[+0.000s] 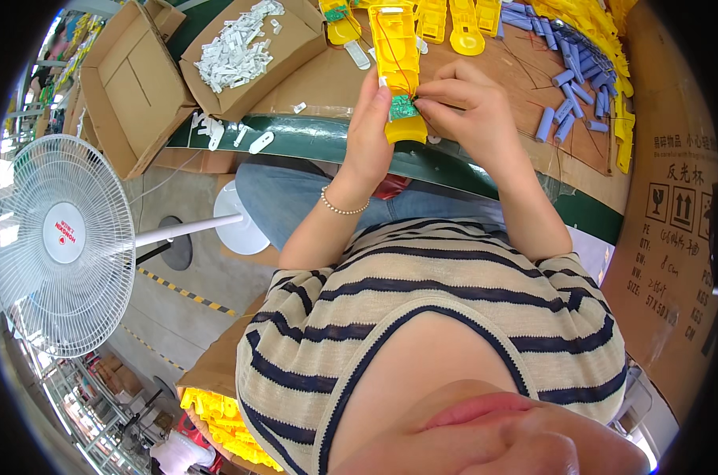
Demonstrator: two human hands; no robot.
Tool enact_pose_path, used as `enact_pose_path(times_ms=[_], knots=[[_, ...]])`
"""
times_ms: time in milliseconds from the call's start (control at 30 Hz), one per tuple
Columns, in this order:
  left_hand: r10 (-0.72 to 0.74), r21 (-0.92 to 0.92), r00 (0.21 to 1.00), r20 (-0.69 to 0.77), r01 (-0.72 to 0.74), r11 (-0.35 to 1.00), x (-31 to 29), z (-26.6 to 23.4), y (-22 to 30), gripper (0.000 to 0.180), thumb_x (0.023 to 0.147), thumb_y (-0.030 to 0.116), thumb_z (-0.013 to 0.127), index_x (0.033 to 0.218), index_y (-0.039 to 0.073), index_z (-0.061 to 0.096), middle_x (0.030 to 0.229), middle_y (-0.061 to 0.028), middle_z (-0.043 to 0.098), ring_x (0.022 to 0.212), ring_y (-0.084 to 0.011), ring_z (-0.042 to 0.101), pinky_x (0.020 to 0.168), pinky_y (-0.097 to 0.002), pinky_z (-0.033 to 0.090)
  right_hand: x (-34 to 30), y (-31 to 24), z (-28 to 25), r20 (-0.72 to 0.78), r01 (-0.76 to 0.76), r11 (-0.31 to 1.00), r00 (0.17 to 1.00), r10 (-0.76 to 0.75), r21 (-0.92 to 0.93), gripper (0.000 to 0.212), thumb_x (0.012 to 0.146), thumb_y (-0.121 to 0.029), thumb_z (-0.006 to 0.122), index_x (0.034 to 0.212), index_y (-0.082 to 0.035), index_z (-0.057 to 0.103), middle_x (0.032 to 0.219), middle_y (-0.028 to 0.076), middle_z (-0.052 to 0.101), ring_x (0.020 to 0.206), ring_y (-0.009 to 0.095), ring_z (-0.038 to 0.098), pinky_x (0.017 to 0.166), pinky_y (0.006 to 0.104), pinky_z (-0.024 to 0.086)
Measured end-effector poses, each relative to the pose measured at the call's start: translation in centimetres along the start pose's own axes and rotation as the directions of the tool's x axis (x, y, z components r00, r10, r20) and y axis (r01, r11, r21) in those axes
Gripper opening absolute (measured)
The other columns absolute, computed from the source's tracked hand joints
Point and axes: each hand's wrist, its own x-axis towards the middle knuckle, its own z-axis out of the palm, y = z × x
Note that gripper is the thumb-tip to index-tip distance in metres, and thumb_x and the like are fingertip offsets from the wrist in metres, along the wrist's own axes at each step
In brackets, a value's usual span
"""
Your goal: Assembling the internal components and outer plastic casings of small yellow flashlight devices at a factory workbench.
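My left hand (371, 119) grips a long yellow plastic housing (397, 59) by its left side, over the near edge of the table. Inside the housing's lower part sits a small green circuit board (403, 108), and thin red and black wires run up from it along the shell. At the board's right edge, the fingertips of my right hand (463, 103) are pinched together, apparently on a thin wire end. What exactly lies between those fingertips is too small to make out. More yellow housings (467, 32) lie just beyond, one with a green board.
Blue cylindrical battery cells (569, 87) are heaped at the right beside piled yellow parts (624, 119). A carton (256, 55) of small white pieces stands at the left, with an open cardboard box (133, 87) next to it. A white fan (64, 237) and a tall carton (676, 237) flank me.
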Motion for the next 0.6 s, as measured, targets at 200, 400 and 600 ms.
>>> enact_pose_path(times_ms=[200, 400, 600], knots=[[0.068, 0.138, 0.996, 0.057, -0.075, 0.988, 0.21, -0.61, -0.36, 0.043, 0.097, 0.023, 0.033, 0.134, 0.001, 0.033, 0.123, -0.0079, 0.048, 0.112, -0.0148, 0.046, 0.097, -0.0284, 0.035, 0.13, 0.4, 0.1, 0.019, 0.022, 1.0, 1.0, -0.023, 0.01, 0.015, 0.072, -0.009, 0.07, 0.085, -0.002, 0.068, 0.079, 0.006, 0.058, 0.07, 0.019, 0.058, 0.062, 0.0279, 0.046], [0.072, 0.196, 0.996, 0.053, -0.081, 0.977, 0.0, -0.52, -0.36, 0.043, 0.098, 0.023, 0.031, 0.135, 0.001, 0.031, 0.126, -0.0112, 0.048, 0.115, -0.0196, 0.048, 0.098, -0.0331, 0.037, 0.11, 0.53, 0.45, 0.036, 0.011, 0.992, 0.999, -0.015, 0.126, 0.013, 0.072, 0.001, 0.069, 0.084, 0.003, 0.064, 0.084, 0.006, 0.056, 0.073, 0.014, 0.057, 0.062, 0.0238, 0.045], [0.056, 0.01, 0.997, -0.05, -0.056, 0.998, -0.16, 0.24, -0.47, 0.041, 0.098, 0.022, 0.034, 0.131, 0.0, 0.036, 0.12, -0.0084, 0.05, 0.11, -0.0149, 0.048, 0.095, -0.0283, 0.037, 0.28, 0.96, 0.26, 0.037, 0.105, 0.994, 0.994, -0.106, 0.028, 0.013, 0.072, -0.006, 0.069, 0.084, -0.001, 0.065, 0.084, 0.006, 0.058, 0.079, 0.022, 0.058, 0.069, 0.029, 0.046]])
